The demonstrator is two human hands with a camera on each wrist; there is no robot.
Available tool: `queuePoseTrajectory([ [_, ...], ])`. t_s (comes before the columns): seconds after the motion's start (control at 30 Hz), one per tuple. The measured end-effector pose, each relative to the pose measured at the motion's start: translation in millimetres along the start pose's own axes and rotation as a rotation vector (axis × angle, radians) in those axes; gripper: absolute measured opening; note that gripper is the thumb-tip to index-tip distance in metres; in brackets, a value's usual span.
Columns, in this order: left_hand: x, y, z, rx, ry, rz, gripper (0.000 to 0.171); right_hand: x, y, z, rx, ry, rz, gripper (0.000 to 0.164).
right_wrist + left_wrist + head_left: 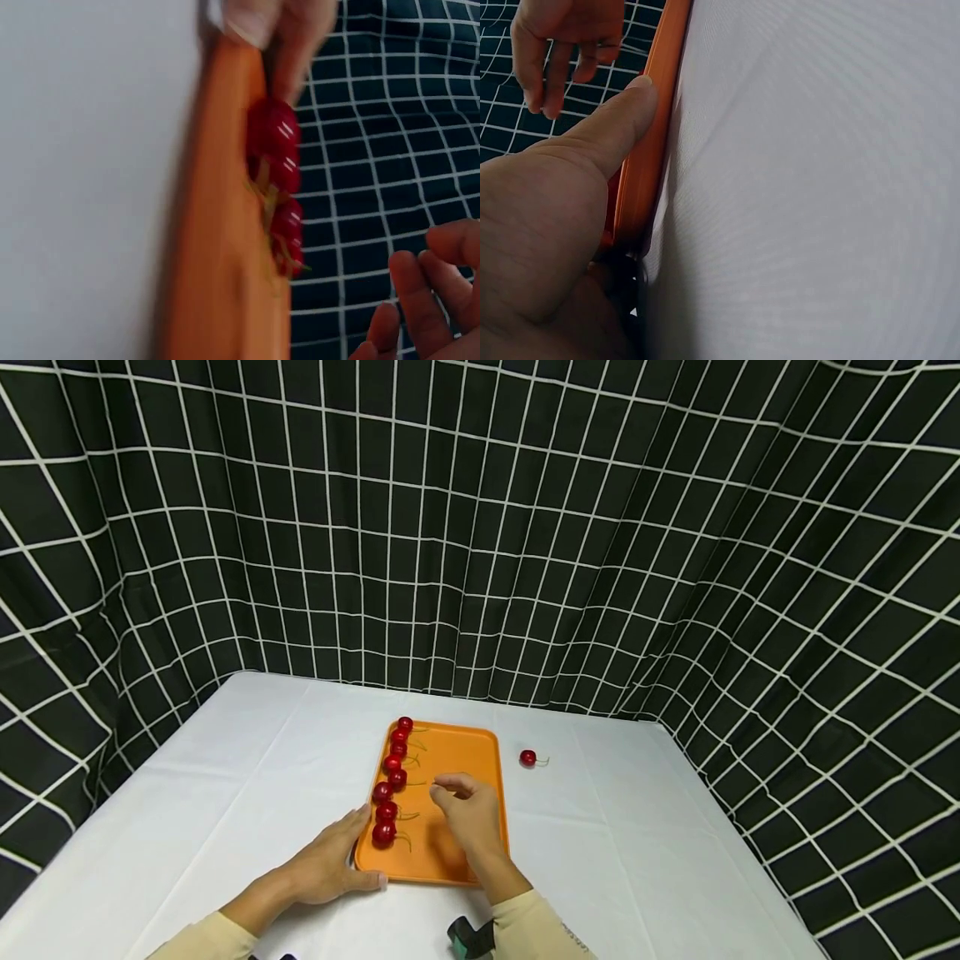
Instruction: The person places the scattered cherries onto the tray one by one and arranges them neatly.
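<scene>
An orange tray [465, 747] lies on the white table, with several red cherries [384, 835] lined up along its left side, stems pointing right. At the tray's near-left corner rests my left hand [326, 864]; its straight thumb touches the near edge and its fingers lie along the left edge. Above the middle of the tray, my right hand [472, 818] hovers with nothing in its loosely bent fingers. The right wrist view shows gaps between those fingers [416, 304]. One loose cherry [528, 758] sits on the cloth to the right of the tray.
A white cloth [225, 785] covers the table. Dark curtains with a white grid [495, 535] stand behind it and on both sides. A black and green object [468, 937] shows at the near edge, beside the right sleeve [536, 927].
</scene>
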State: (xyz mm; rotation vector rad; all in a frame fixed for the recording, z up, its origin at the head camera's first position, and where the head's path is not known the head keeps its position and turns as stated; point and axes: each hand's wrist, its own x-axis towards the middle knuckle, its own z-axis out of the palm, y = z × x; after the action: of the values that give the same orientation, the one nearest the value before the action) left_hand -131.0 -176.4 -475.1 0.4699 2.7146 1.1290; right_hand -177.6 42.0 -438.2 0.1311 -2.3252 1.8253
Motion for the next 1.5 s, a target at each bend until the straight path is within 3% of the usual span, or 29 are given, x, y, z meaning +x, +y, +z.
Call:
queuePoseTrajectory([
  [0.27,-0.2,-3.4,2.7,-0.01,-0.013,-0.008,0.112,22.7,-19.7,-35.8,0.041,-0.016,-0.106,0.014],
  [0.47,0.5,-4.5,2.2,-0.005,-0.003,-0.002,0.111,26.3,-56.6,-63.3,0.03,-0.051,-0.21,0.015],
  [0.57,0.1,-4.2,1.6,-0.009,0.002,-0.007,0.111,30.9,-63.3,-73.3,0.018,-0.05,-0.243,0.016],
  [1.07,0.7,-2.1,0.8,-0.014,-0.008,-0.009,0.112,87.6,-25.9,-126.2,0.028,0.055,-0.268,0.017],
  [1.5,0.7,-1.5,1.2,-0.025,-0.021,-0.02,0.112,118.0,0.1,-157.1,0.068,0.08,-0.115,0.031],
])
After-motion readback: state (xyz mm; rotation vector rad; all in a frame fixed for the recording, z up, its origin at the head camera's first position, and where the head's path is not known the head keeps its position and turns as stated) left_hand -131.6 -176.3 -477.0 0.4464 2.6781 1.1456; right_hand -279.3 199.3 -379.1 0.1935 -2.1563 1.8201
